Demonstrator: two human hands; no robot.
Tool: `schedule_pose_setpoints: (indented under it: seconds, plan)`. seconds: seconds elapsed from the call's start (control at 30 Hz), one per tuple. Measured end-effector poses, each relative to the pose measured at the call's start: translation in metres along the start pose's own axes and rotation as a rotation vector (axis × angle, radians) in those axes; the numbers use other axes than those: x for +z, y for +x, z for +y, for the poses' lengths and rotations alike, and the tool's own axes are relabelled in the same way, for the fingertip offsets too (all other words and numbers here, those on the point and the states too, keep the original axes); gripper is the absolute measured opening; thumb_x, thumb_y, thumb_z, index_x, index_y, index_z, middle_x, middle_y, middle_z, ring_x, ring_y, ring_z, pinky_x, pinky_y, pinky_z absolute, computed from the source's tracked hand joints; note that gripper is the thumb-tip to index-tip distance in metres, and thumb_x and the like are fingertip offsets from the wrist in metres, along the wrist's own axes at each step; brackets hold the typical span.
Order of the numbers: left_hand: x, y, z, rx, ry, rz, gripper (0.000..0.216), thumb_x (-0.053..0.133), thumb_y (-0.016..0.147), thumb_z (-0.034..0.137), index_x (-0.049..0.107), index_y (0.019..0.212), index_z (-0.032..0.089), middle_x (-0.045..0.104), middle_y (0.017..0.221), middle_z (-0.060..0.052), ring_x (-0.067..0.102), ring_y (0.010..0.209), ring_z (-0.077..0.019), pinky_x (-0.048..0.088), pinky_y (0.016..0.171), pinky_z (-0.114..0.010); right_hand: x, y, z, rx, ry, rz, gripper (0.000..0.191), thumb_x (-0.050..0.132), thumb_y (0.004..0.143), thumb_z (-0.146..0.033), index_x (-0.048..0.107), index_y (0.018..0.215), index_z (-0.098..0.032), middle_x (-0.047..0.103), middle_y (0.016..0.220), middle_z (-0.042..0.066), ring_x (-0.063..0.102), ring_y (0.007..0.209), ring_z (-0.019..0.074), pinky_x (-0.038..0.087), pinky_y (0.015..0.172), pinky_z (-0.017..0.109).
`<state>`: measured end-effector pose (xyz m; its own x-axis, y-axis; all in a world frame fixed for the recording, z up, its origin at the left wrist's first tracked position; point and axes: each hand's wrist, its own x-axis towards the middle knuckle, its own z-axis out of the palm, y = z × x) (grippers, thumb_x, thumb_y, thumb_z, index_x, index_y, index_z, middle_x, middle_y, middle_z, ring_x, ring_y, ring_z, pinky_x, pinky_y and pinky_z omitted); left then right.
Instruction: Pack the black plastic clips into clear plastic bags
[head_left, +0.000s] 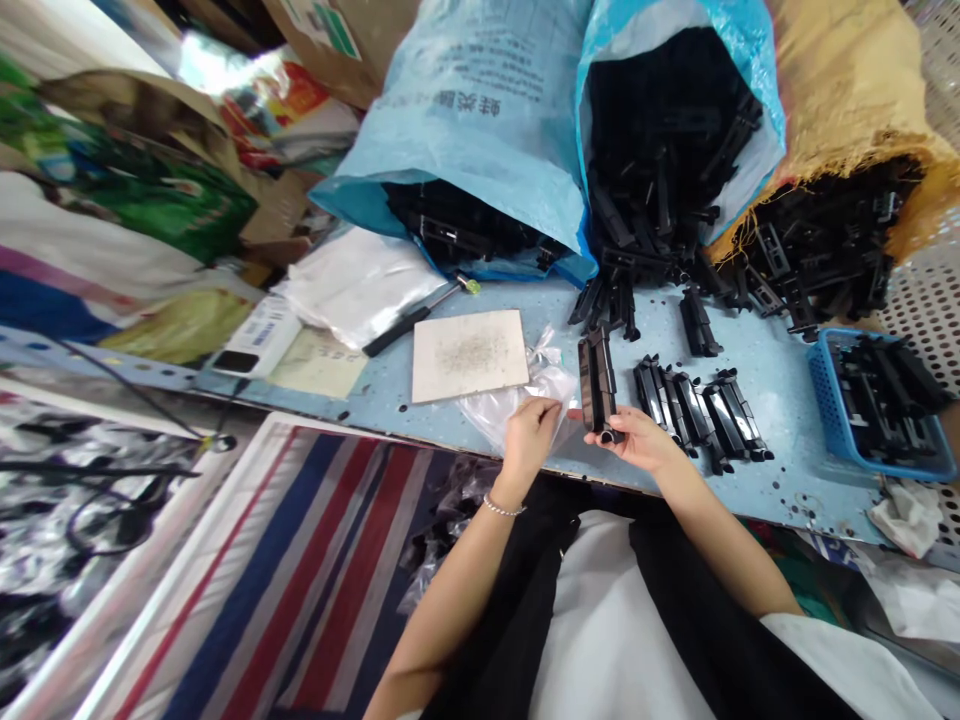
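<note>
My right hand [637,437] grips the near end of a long black plastic part [597,378], which points away from me over the light blue table [780,400]. My left hand [531,432] is closed in a pinch on a clear plastic bag [517,400] that lies at the table's near edge. A bracelet sits on my left wrist. A row of similar black parts [701,405] lies just to the right of my right hand.
Two blue sacks [487,130] and a tan burlap sack [847,110] spill black parts at the back. A blue basket [877,405] holds more at right. A beige board [469,353], a black-handled tool [409,320] and papers lie left. A striped sack [300,570] sits below.
</note>
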<state>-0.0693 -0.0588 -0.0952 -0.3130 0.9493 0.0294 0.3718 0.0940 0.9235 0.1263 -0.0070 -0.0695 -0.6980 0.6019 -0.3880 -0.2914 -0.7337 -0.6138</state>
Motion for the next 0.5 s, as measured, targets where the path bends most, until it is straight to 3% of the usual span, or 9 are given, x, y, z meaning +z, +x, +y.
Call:
schedule_pose_setpoints:
  seconds: [0.1, 0.17, 0.3, 0.4, 0.5]
  plan:
    - [-0.004, 0.006, 0.001, -0.216, -0.155, -0.009, 0.017, 0.072, 0.074, 0.032, 0.064, 0.07, 0.018, 0.063, 0.068, 0.0, 0.058, 0.066, -0.0156, 0.047, 0.065, -0.029, 0.003, 0.001, 0.0, 0.004, -0.034, 0.021, 0.03, 0.086, 0.066, -0.031, 0.073, 0.087, -0.014, 0.077, 0.081, 0.004, 0.075, 0.077, 0.0175, 0.06, 0.073, 0.023]
    - [-0.004, 0.009, 0.001, -0.256, -0.185, -0.025, 0.023, 0.076, 0.066, 0.032, 0.058, 0.063, 0.018, 0.056, 0.06, 0.004, 0.052, 0.058, -0.0126, 0.042, 0.058, -0.026, 0.008, 0.008, 0.001, 0.028, -0.047, 0.009, 0.032, 0.087, 0.066, -0.032, 0.073, 0.087, -0.013, 0.076, 0.079, 0.004, 0.075, 0.075, 0.0178, 0.06, 0.073, 0.024]
    - [-0.012, 0.012, -0.005, -0.213, -0.281, -0.058, 0.026, 0.077, 0.059, 0.026, 0.052, 0.058, 0.019, 0.056, 0.064, 0.004, 0.052, 0.061, -0.0109, 0.042, 0.06, -0.024, 0.011, 0.024, 0.003, 0.046, -0.068, -0.014, 0.032, 0.089, 0.064, -0.032, 0.07, 0.081, -0.012, 0.075, 0.078, 0.004, 0.075, 0.071, 0.0173, 0.061, 0.074, 0.026]
    - [-0.029, 0.012, -0.011, -0.177, -0.399, 0.05, 0.028, 0.075, 0.065, 0.029, 0.048, 0.064, 0.019, 0.06, 0.074, 0.001, 0.059, 0.07, -0.0133, 0.047, 0.065, -0.026, 0.003, 0.031, 0.002, -0.019, -0.04, 0.083, 0.031, 0.09, 0.063, -0.031, 0.066, 0.072, -0.015, 0.074, 0.075, 0.002, 0.075, 0.074, 0.0174, 0.06, 0.074, 0.025]
    - [-0.042, 0.006, -0.011, 0.016, -0.169, 0.139, 0.011, 0.063, 0.079, 0.022, 0.053, 0.075, 0.02, 0.067, 0.095, -0.006, 0.064, 0.081, -0.0163, 0.052, 0.073, -0.031, -0.004, 0.03, -0.001, -0.056, -0.016, 0.156, 0.033, 0.092, 0.06, -0.03, 0.062, 0.065, -0.017, 0.072, 0.069, -0.001, 0.075, 0.076, 0.0184, 0.06, 0.075, 0.026]
